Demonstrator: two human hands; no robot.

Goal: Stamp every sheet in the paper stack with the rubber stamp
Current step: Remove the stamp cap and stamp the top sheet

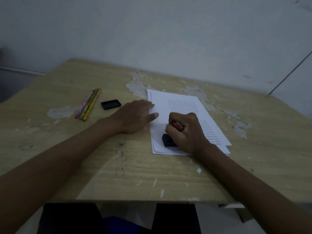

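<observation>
My right hand (187,130) is fisted around the one rubber stamp (169,141), pressed onto the paper stack (177,105) beneath it. My left hand (135,115) lies flat, fingers apart, pinning the stack's near-left edge. If that hand lifts, the top sheet may slide and smear (sheet count unclear). Left of it: one ink pad (111,104), three pencils (88,104) on the table (135,174).

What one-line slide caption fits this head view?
Right hand presses rubber stamp onto paper stack; left hand steadies its edge.
</observation>
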